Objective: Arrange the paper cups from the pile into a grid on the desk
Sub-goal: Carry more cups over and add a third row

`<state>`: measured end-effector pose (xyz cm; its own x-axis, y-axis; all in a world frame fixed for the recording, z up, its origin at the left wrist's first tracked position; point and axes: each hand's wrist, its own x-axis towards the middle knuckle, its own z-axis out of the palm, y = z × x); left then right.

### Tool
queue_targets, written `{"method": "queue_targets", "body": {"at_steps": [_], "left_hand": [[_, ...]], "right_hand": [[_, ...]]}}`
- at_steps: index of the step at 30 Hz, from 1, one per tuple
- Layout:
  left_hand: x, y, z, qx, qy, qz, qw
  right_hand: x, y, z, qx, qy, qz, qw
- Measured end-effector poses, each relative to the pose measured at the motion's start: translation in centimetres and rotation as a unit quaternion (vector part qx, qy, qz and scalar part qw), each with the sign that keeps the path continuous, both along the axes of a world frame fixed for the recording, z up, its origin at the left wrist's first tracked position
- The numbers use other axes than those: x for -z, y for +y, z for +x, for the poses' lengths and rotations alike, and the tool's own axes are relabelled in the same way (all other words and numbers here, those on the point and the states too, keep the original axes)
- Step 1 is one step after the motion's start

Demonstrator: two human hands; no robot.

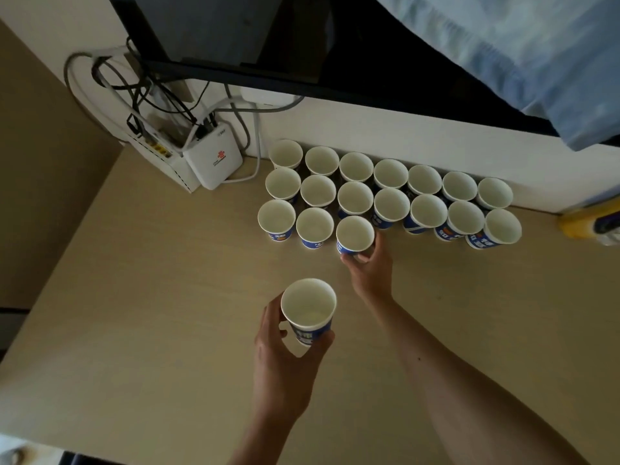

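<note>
Fingers of right hand (369, 270) curled round third-row cup (354, 233), left hand (285, 364) gripping second cup (308, 307)

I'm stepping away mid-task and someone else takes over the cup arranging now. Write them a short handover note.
Left grip holds a loose cup over the desk, near you. Right grip holds the third front-row cup at its grid spot.
Done: back row and middle row, seven cups each, along the wall.
Left: release that cup, place the loose cup beside it, then likely three more to fill the front row.
</note>
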<state>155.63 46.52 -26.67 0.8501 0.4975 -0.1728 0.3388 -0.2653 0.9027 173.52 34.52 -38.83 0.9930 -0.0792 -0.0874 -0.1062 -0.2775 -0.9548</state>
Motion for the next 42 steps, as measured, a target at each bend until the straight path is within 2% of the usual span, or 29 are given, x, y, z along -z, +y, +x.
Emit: {"method": "queue_targets", "body": {"at_steps": [8,14,16,18,20,23,29,36,42], "left_hand": [[-0.2,-0.2,-0.4,0.002,0.008,-0.001,1.0],[-0.5,-0.8,0.4,-0.005,0.004,-0.005,1.0],[-0.4,-1.5,1.1,0.003,0.001,-0.006,1.0],[-0.6,-2.4,2.1,0.023,-0.002,-0.003,1.0],[-0.8,-3.5,3.1,0.054,-0.011,0.006,0.998],[-1.1,-5.0,4.1,0.095,-0.035,0.036,0.994],[-0.6,-6.4,4.9,0.142,-0.025,0.094,0.985],[0.7,-5.1,2.9,0.104,0.019,0.096,0.99],[1.8,-4.0,1.0,0.098,0.036,0.102,0.989]], "right_hand": [[0.6,0.0,0.2,-0.008,0.024,0.018,1.0],[-3.7,-2.8,-4.4,0.062,0.074,0.042,0.994],[-5.8,-4.3,-6.3,0.026,0.113,0.114,0.987],[-8.0,-5.4,-8.0,-0.052,0.153,0.197,0.967],[-10.0,-6.1,-9.0,-0.115,0.166,0.237,0.95],[-11.7,-6.4,-9.3,-0.132,0.146,0.221,0.955],[-11.5,-7.5,-7.5,-0.062,0.098,0.161,0.98],[-7.3,-7.5,-3.1,0.037,0.07,0.073,0.994],[-4.1,-6.3,-0.9,0.074,0.072,0.053,0.993]]}}
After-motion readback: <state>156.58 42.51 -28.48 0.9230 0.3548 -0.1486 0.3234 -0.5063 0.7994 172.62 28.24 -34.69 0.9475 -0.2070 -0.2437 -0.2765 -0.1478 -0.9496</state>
